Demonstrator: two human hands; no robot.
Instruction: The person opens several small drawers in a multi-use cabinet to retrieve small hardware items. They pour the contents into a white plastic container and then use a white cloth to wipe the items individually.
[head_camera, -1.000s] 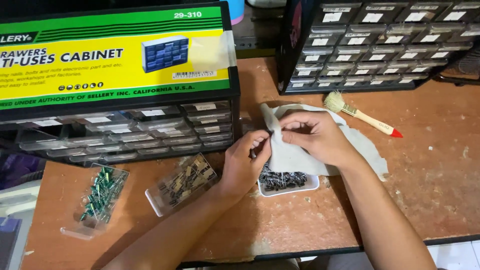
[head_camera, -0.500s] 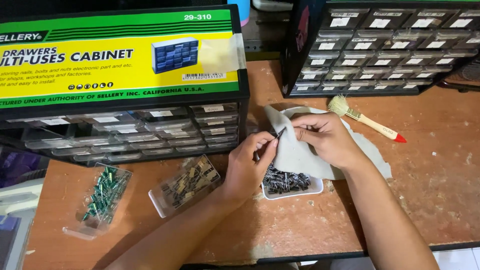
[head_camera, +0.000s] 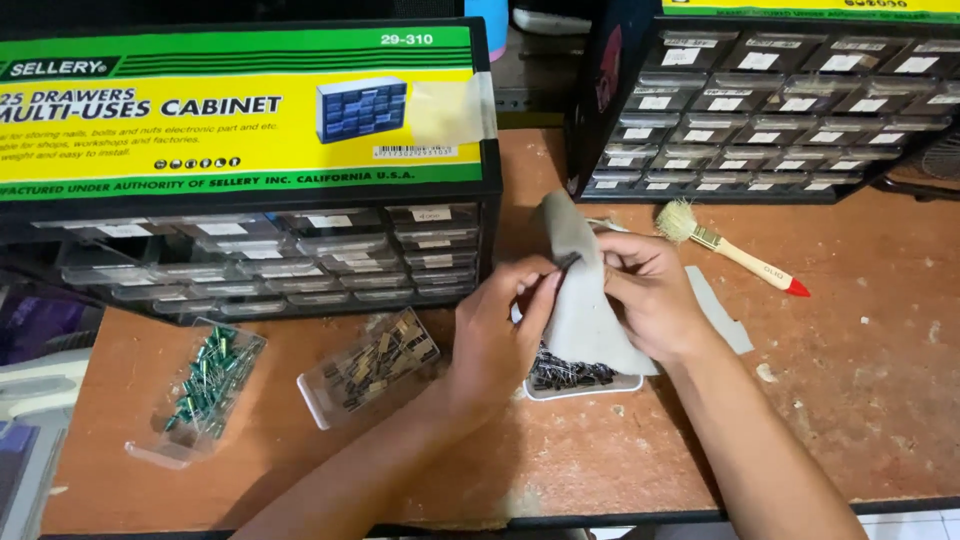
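Observation:
My left hand (head_camera: 500, 330) pinches a small dark component (head_camera: 566, 262) at its fingertips, pressed against a grey cloth (head_camera: 580, 300). My right hand (head_camera: 650, 295) grips that cloth from the right side and holds it raised above a white tray (head_camera: 585, 378) filled with several dark components. The tray rests on the wooden table (head_camera: 850, 400) and is partly hidden by the cloth and my hands.
Two drawer cabinets stand at the back, one on the left (head_camera: 250, 200) and one on the right (head_camera: 780, 110). A clear drawer of green parts (head_camera: 205, 390) and another of dark parts (head_camera: 375, 365) lie at left. A brush with a red tip (head_camera: 730, 250) lies at right.
The cloth has been lifted up higher and folded more upright between my hands. Both hands stay over the tray, and the view has shifted slightly.

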